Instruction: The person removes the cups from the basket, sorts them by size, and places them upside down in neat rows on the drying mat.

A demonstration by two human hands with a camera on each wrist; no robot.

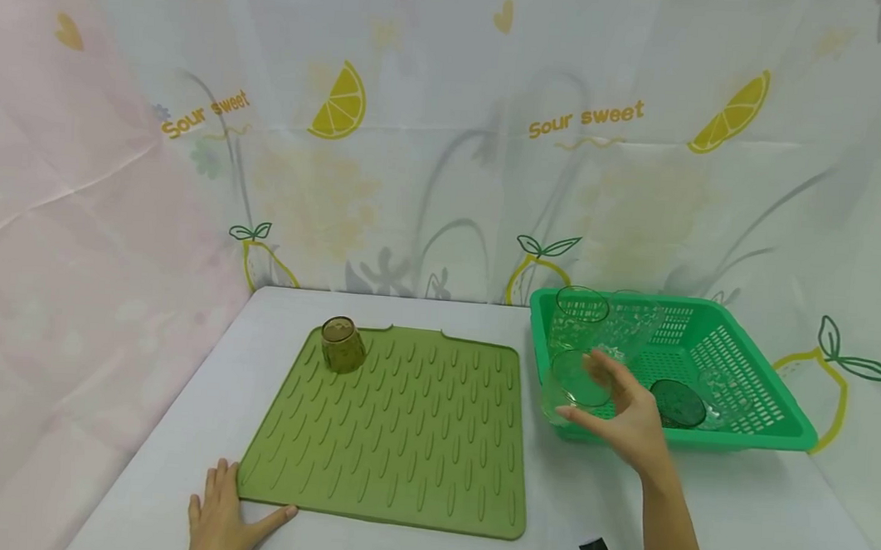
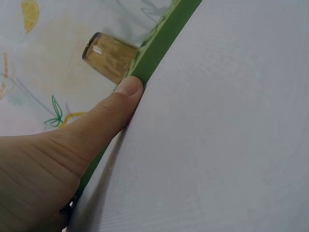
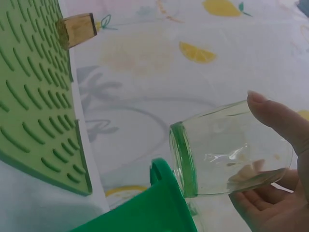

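A clear, faintly green-tinted drinking glass [image 3: 217,154] is in my right hand [image 1: 628,414], thumb on one side and fingers on the other, near its rim. It overlaps the front left corner of the green plastic basket [image 1: 777,417] in the head view; its thick base is close to the basket rim in the right wrist view. My left hand [image 1: 221,521] rests with spread fingers at the front left corner of the green drying mat [image 1: 402,439], thumb [image 2: 128,89] touching its edge. An amber glass [image 1: 343,349] stands upside down at the mat's back left.
Inside the basket are a tall clear glass [image 1: 576,324], another patterned clear glass [image 1: 632,322], a dark green glass [image 1: 677,404] and a clear one [image 1: 721,398] beside it. A lemon-printed curtain [image 1: 430,183] hangs behind the white table [image 1: 178,427].
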